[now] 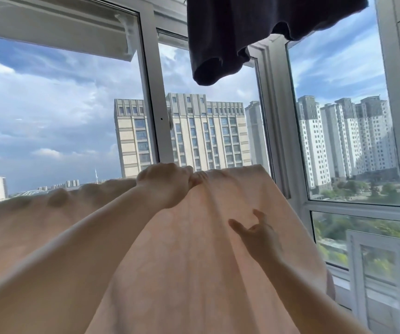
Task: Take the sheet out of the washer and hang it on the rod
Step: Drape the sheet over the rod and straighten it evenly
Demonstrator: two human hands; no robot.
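A pale peach sheet (pixel 194 249) fills the lower half of the view, draped over a high line that is itself hidden under the cloth, so the rod cannot be made out. The fabric's top edge runs from the left side of the scene up to a corner near the centre right, and it falls toward the viewer in long soft folds. The person's left hand (pixel 167 183) reaches up from the lower left, forearm bare, and its curled fingers pinch a bunched ridge of the sheet at the top edge. The right hand (pixel 256 231) is lower and to the right, in front of the hanging cloth, with fingers spread apart and relaxed, gripping nothing (whether the fingertips touch the fabric cannot be told). Above, at the top centre, a dark navy garment (pixel 242 32) hangs down, well apart from the sheet. Beyond everything stands a white-framed window (pixel 150 92) with several panes, and through the glass there are tall beige and grey apartment towers (pixel 194 133) far off under a blue sky with broad clouds. Green trees show low at the far right.
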